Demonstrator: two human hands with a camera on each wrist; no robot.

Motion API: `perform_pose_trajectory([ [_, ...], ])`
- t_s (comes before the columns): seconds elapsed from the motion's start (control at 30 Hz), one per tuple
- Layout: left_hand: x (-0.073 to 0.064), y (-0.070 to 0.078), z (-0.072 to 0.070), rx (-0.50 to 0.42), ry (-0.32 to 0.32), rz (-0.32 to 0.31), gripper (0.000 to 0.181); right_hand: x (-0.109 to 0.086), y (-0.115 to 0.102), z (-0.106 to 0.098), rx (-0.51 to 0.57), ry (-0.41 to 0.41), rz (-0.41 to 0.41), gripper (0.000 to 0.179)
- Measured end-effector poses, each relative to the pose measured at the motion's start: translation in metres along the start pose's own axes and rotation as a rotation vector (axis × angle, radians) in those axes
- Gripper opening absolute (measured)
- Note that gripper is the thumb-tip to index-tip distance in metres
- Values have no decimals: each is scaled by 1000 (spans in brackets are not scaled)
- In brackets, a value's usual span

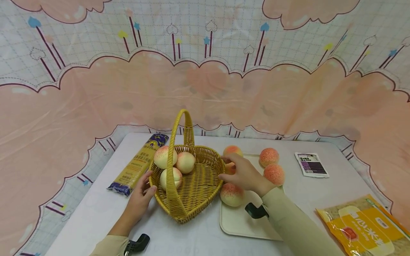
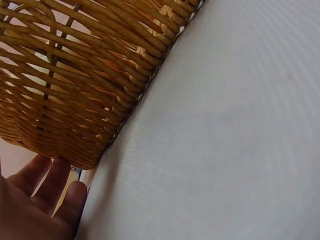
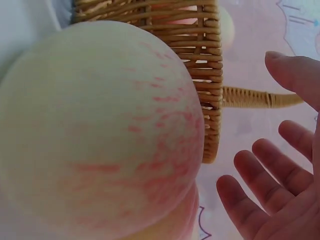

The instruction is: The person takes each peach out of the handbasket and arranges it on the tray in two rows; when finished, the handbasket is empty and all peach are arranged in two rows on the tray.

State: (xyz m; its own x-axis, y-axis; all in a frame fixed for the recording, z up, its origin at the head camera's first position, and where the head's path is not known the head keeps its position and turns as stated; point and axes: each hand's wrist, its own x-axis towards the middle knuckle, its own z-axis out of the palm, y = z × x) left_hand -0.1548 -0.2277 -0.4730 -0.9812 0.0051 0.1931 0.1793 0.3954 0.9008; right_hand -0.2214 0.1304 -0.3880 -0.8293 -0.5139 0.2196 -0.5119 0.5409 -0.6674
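Note:
A yellow woven heart-shaped basket [image 1: 200,183] with a tall arched handle stands on the table, three peaches [image 1: 185,163] gathered in its left part. My left hand [image 1: 139,197] rests against the basket's left side. In the left wrist view, its fingertips [image 2: 61,167] touch the woven outer wall. Over the tray, beside the basket's right rim, is my right hand [image 1: 245,174], its fingers spread and holding nothing. A pale peach with red flecks [image 3: 100,130] fills much of the right wrist view, apart from that hand. Another peach [image 1: 230,168] is partly hidden behind the right hand.
A cream tray [image 1: 238,227] carries several peaches, among them a redder peach [image 1: 273,174]. Left of the basket lies a spaghetti packet [image 1: 137,163]. A small white-and-purple packet [image 1: 311,165] and a yellow grain bag [image 1: 365,225] lie to the right.

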Motion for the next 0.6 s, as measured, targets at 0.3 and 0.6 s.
perform_pose_trajectory([
  [0.3, 1, -1, 0, 2, -1, 5, 55, 33, -7, 7, 10, -64, 2, 64],
  [0.6, 0, 0, 0, 2, -3, -8, 55, 59, -19, 19, -52, -94, 0, 64],
])
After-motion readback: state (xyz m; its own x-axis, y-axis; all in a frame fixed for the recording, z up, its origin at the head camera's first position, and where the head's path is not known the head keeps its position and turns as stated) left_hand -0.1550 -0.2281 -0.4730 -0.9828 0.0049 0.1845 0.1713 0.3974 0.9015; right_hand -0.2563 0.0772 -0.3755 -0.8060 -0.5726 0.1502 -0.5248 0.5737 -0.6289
